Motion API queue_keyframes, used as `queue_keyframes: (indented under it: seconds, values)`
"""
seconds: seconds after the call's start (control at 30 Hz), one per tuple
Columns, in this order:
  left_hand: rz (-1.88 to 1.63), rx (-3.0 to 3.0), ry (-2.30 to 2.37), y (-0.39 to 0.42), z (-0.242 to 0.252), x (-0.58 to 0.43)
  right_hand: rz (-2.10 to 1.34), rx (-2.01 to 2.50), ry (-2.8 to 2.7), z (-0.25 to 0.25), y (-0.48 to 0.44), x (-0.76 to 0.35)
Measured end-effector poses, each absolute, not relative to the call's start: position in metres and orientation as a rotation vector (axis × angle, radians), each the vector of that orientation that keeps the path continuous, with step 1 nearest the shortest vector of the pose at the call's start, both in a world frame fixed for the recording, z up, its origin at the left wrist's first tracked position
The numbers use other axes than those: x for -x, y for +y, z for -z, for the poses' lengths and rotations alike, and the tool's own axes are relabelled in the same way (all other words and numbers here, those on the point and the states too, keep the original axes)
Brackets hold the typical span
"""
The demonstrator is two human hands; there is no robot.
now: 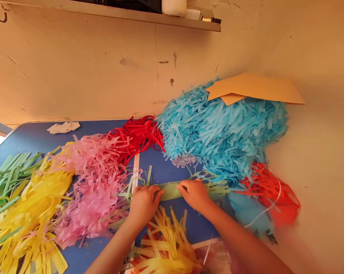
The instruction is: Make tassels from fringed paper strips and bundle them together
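Between my two hands lies a green strip of fringed tissue paper, just above the blue table. My left hand is closed on its left end, thumb and fingers pinched together. Its right end is pinched by my right hand. Cut fringes spread out past both hands. Just below, toward me, is a bunch of yellow fringed paper. Pink fringed paper lies to the left of my left hand. A big heap of light blue fringed paper stands beyond my right hand.
Yellow and green fringes cover the left of the blue table. Red fringes lie at the back. Orange card tops the blue heap, and a red bundle sits at right. A shelf juts from the wall.
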State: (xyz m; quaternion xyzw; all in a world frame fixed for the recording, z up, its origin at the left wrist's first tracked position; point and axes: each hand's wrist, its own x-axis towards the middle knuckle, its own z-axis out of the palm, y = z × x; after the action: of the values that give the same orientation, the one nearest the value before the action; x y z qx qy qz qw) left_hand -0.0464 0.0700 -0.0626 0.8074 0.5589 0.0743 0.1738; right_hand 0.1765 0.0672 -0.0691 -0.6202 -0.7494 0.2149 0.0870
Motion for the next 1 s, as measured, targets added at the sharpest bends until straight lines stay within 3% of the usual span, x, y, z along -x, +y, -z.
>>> queue_keyframes:
  seconds: [0.73,0.9,1.0]
  values:
    - [-0.073,-2.394,1.803,0.082,0.071,0.032,-0.376,2.099,-2.194,0.082,0.078,-0.163]
    - [-0.107,-2.66,1.403,0.082,0.065,0.04,-0.171,2.084,-2.095,0.073,0.07,-0.171]
    - [-0.042,-2.771,1.059,0.084,0.058,0.046,-0.145,1.621,-2.353,0.072,0.06,-0.176]
